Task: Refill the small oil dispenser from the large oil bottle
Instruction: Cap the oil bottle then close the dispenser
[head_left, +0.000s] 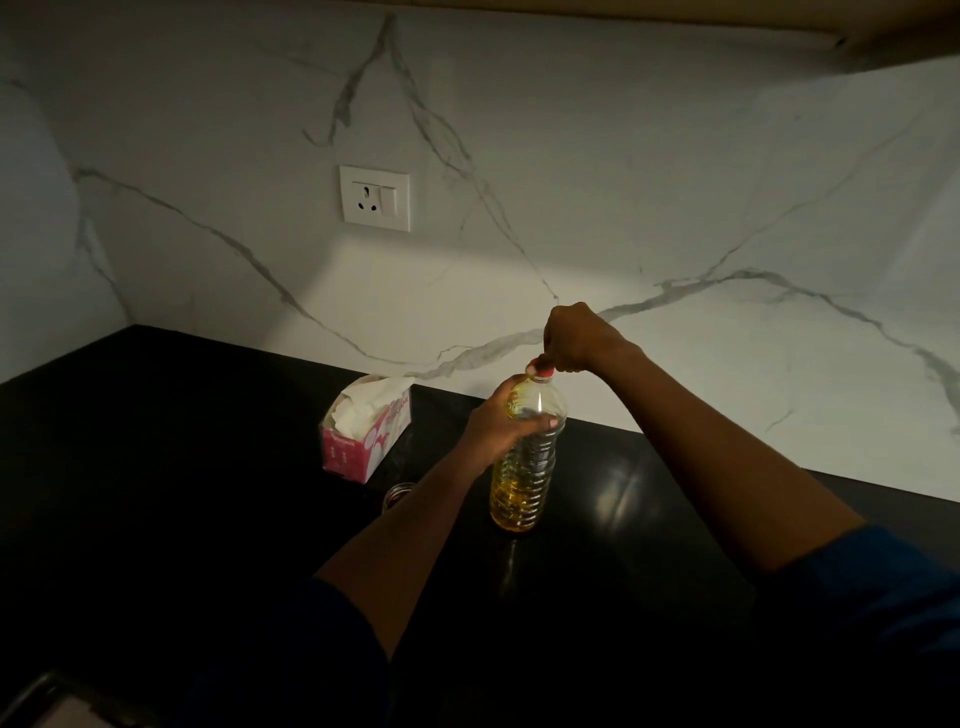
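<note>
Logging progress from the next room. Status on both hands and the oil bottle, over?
Left hand grips large oil bottle, upright on counter. Right hand pinches red cap, cap on. Small jar beside left forearm, partly hidden.

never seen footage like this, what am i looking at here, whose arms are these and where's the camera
No machine: a person wears a wide-angle camera on the head, so both arms are their own. The left hand grips the large oil bottle, standing on the black counter, partly full of yellow oil. The right hand pinches its red cap. Left of the bottle lies a pink tissue box, and a small glass container, probably the dispenser, shows beside the left forearm. A wall socket sits on the marble wall.
</note>
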